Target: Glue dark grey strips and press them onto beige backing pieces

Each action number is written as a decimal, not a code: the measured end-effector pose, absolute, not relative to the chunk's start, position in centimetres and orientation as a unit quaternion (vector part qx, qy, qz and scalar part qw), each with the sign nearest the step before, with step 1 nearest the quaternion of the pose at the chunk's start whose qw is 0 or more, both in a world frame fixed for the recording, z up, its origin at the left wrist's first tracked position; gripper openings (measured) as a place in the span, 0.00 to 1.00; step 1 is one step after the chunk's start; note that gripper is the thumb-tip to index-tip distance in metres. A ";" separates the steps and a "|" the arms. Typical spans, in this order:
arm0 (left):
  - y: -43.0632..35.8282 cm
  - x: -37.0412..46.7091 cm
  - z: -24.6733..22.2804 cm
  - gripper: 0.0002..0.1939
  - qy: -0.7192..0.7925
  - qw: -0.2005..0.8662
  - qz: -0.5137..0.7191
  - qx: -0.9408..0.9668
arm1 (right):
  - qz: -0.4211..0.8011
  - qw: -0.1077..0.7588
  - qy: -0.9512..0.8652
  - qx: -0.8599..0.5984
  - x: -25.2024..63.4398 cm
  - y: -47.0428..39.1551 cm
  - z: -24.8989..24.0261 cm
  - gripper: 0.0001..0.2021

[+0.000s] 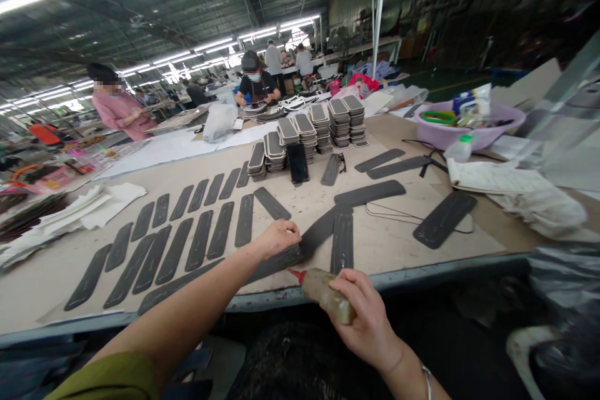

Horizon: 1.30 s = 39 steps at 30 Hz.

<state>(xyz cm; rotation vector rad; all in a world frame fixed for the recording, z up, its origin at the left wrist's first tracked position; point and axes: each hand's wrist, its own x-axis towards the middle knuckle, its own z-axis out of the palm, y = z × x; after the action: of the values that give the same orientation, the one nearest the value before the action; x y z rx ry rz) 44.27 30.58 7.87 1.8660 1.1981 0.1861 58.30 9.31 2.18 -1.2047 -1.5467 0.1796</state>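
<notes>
My right hand (363, 312) is wrapped round a cloudy yellowish glue bottle (328, 295), tilted so its red nozzle points left above the table's front edge. My left hand (280, 237) has its fingers pinched together over a dark grey strip (276, 262); what they hold, if anything, is too small to make out. Just right of the fingers, dark strips overlap, one of them upright in view (342, 240). Rows of dark grey pieces with shiny streaks (175, 250) lie on the left of the table.
Stacks of grey, pale-edged pieces (304, 128) stand behind a black phone (298, 162). A purple basin (469, 134) with items is at the back right, near a small green-capped bottle (459, 149) and a cloth-like bundle (515, 190). Several people work beyond the table.
</notes>
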 end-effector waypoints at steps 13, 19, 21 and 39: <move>31.9 47.6 12.0 0.05 0.436 0.381 0.093 0.810 | -0.064 0.580 -0.536 -0.611 64.6 7.2 2.7 0.15; 30.9 47.8 11.9 0.04 0.431 0.354 0.084 0.826 | -0.132 0.546 -0.479 -0.675 65.7 7.7 2.1 0.14; 30.9 47.9 12.0 0.04 0.434 0.331 0.088 0.833 | -0.111 0.534 -0.497 -0.675 65.6 8.0 1.8 0.13; 33.2 42.6 21.5 0.02 0.380 -0.129 0.198 0.894 | -0.110 0.487 -0.530 -0.685 66.0 7.9 0.9 0.15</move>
<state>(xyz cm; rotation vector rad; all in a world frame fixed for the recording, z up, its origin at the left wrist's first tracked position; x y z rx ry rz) 42.58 33.16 21.46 3.0665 1.3034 0.6787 65.99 7.87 0.91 -1.6658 -1.2895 -0.2681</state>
